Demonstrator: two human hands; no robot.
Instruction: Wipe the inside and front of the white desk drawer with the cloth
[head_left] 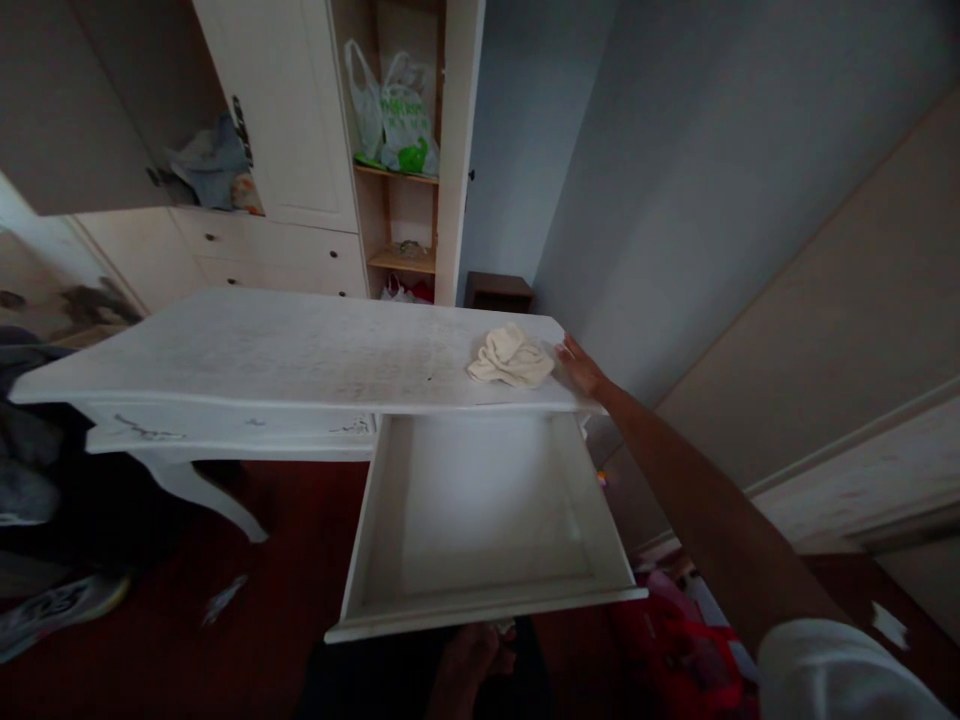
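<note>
A white table (300,345) with smudges on its top has one drawer (480,500) pulled out toward me, with nothing visible inside it. On the tabletop near the right end lies a crumpled cream cloth (511,358). My right hand (579,365) rests at the table's right edge, just right of the cloth, its fingers extended and holding nothing. Below the drawer front is my left hand (474,655), its fingers curled near the front panel; the dim light and the drawer hide whether it holds anything.
Behind the table stand a wardrobe (300,130) with an open door and shelves holding plastic bags (405,120). A small brown cabinet (499,292) is by the wall. Red bags (675,640) lie on the floor at right, a shoe (60,610) at left.
</note>
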